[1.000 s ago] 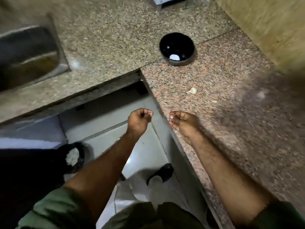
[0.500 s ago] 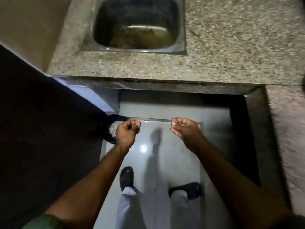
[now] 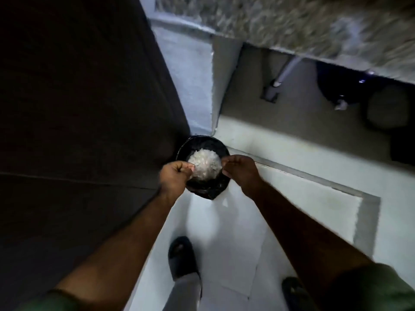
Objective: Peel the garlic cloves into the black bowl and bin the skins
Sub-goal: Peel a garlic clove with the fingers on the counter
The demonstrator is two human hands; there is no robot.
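At frame centre, round black bin lined with a dark bag point(image 3: 221, 187) on pale floor tiles point(image 3: 280, 198), heap of white papery garlic skins point(image 3: 205, 163) inside, left hand point(image 3: 175, 177) and right hand point(image 3: 241, 171) above its rim, fingers curled with tips pinched, contents of either pinch too small to tell.

Black bin point(image 3: 222, 185) holding white skins point(image 3: 205, 163); speckled grey granite desk point(image 3: 292, 21); pale white floor point(image 3: 292, 180); green sleeves point(image 3: 370, 288); black sandals point(image 3: 183, 257).

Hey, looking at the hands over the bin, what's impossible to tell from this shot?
- What the left hand or right hand pinches: curled fingers hide it, too small.
- Bin depth: the white skins cover its inside.
- Countertop: motion-blurred and cut off by the top edge.
- Dark objects under the counter: shadowed.
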